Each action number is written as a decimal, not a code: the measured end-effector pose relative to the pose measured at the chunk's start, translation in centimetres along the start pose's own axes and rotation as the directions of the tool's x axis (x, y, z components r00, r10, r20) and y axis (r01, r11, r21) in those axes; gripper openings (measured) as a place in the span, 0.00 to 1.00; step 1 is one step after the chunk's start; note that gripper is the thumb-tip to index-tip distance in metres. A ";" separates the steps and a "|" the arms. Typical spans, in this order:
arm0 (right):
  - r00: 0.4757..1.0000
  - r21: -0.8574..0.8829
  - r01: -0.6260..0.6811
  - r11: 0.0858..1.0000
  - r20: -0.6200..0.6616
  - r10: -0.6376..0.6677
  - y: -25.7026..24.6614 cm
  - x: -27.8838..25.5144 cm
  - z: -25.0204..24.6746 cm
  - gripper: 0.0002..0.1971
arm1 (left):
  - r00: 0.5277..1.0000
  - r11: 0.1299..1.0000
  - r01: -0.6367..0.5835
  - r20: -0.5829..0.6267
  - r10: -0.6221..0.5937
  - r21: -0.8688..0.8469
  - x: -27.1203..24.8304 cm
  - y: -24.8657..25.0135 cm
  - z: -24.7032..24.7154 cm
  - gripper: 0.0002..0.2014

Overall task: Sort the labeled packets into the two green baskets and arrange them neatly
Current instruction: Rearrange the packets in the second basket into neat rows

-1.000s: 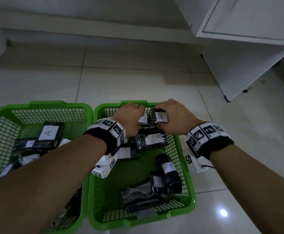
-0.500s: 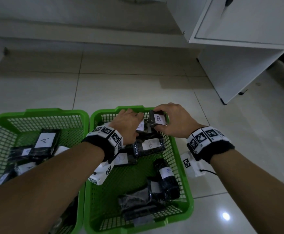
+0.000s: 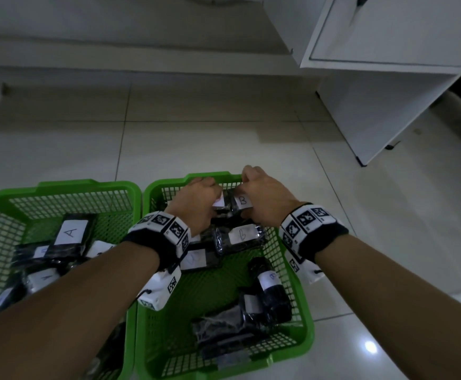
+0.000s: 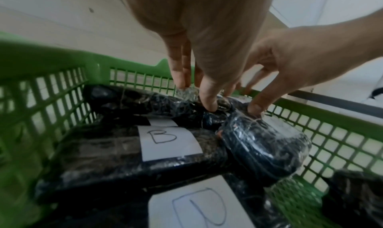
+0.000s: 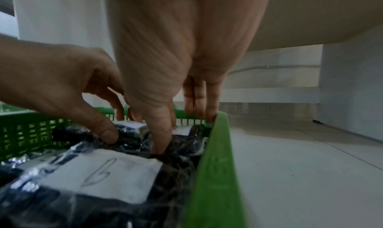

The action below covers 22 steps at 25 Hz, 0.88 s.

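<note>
At the far end of the right green basket (image 3: 304, 319), centre of the head view, two black wrapped packets stand side by side: one with a plain "B" label (image 3: 240, 202) and a neighbour (image 3: 222, 202) whose label is half covered. The right hand (image 3: 265, 198) pinches the B packet, fingers behind it and thumb in front; the left hand (image 3: 196, 204) pinches the neighbour the same way.

The left wrist view alone shows a flat B packet (image 4: 132, 151) lying beneath the fingertips (image 4: 209, 103). The right wrist view shows a packet marked "b" (image 5: 99, 171) in the foreground, against the basket's right wall.

More packets lie at the lower end of this basket, one upright roll (image 3: 270, 289) among them. The left green basket (image 3: 59, 187), lower left, holds an "A" packet (image 3: 71, 234) and others partly hidden by the left forearm. A white cabinet (image 3: 388, 64) fills the upper right.
</note>
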State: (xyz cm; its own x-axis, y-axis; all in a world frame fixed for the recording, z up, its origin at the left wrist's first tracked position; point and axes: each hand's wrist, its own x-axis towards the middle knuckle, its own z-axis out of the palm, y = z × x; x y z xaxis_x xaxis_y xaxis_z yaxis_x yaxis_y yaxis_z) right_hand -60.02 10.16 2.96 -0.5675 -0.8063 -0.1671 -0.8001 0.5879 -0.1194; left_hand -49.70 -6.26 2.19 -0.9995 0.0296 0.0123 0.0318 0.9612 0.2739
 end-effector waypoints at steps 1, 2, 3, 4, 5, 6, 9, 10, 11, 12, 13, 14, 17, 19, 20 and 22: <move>1.000 -0.015 -0.006 1.000 0.014 0.006 -0.1 0.0 -0.1 0.17 | 1.000 0.999 0.013 -0.003 -0.013 -0.035 0.0 -0.3 0.0 0.12; 1.000 -0.019 -0.011 1.000 0.022 0.011 -0.1 -0.1 -0.2 0.17 | 1.000 0.998 0.021 -0.004 -0.022 -0.062 0.0 -0.4 0.0 0.13; 1.000 -0.008 -0.018 1.000 0.011 0.019 -0.3 -0.4 -0.3 0.17 | 1.000 0.996 0.024 -0.007 -0.024 -0.081 0.0 -0.5 0.0 0.13; 0.999 0.018 -0.027 0.999 -0.017 0.027 -0.5 -0.8 -0.5 0.16 | 1.000 0.996 0.021 -0.016 -0.023 -0.090 -0.2 -0.6 0.0 0.13; 0.999 0.050 -0.024 0.998 -0.045 0.027 -1.0 -1.4 -0.8 0.16 | 0.999 0.996 0.016 -0.032 -0.019 -0.093 -0.4 -0.6 0.0 0.13; 0.999 0.067 -0.008 0.998 -0.036 0.011 -1.6 -2.3 -1.1 0.17 | 0.998 0.996 0.020 -0.051 -0.024 -0.092 -0.8 -0.7 -0.1 0.13; 0.979 -0.065 0.105 0.992 0.185 -0.091 -3.7 -4.3 -1.1 0.26 | 0.994 0.993 0.066 -0.080 -0.074 -0.098 -2.0 -1.1 -0.2 0.12; 0.971 -0.120 0.119 0.986 0.223 -0.090 -4.1 -4.6 -0.9 0.26 | 0.995 0.991 0.071 -0.058 -0.078 -0.112 -2.4 -1.1 -0.3 0.12; 0.973 -0.148 0.097 0.984 0.220 -0.063 -4.2 -4.6 -0.7 0.25 | 0.997 0.990 0.063 -0.025 -0.067 -0.123 -2.7 -1.1 -0.3 0.12; 0.981 -0.150 0.062 0.987 0.191 -0.033 -4.0 -4.4 -0.6 0.24 | 0.999 0.990 0.054 0.009 -0.054 -0.129 -2.9 -1.1 -0.3 0.13; 0.987 -0.137 0.027 0.990 0.163 -0.004 -3.9 -4.2 -0.5 0.23 | 0.999 0.990 0.046 0.029 -0.043 -0.136 -3.1 -1.2 -0.3 0.14; 0.987 -0.128 0.003 0.992 0.163 0.018 -3.8 -4.0 -0.4 0.23 | 0.999 0.987 0.043 0.031 -0.039 -0.154 -3.2 -1.1 -0.2 0.14; 0.986 -0.119 -0.008 0.993 0.164 0.027 -3.8 -3.9 0.0 0.29 | 0.997 0.968 0.071 -0.003 -0.074 -0.242 -3.2 -0.8 0.3 0.19; 0.993 -0.090 -0.029 0.996 0.108 0.039 -3.8 -4.0 0.1 0.41 | 0.997 0.960 0.081 0.011 -0.081 -0.267 -3.2 -0.6 0.7 0.24; 0.997 -0.059 -0.039 0.997 0.067 0.043 -3.6 -3.9 0.1 0.45 | 0.997 0.960 0.072 0.019 -0.070 -0.271 -3.2 -0.6 0.8 0.24; 0.998 -0.034 -0.036 0.999 0.048 0.038 -3.3 -4.0 0.3 0.49 | 0.999 0.957 0.050 0.021 -0.046 -0.287 -3.2 -0.6 1.1 0.23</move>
State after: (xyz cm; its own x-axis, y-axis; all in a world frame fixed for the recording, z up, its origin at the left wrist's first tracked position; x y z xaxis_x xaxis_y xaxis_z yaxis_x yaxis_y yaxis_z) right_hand -55.03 11.40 3.69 -0.5875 -0.7791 -0.2187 -0.7851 0.6143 -0.0796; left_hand -46.52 -6.64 0.93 -0.9997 -0.0090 -0.0207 -0.0188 0.8424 0.5386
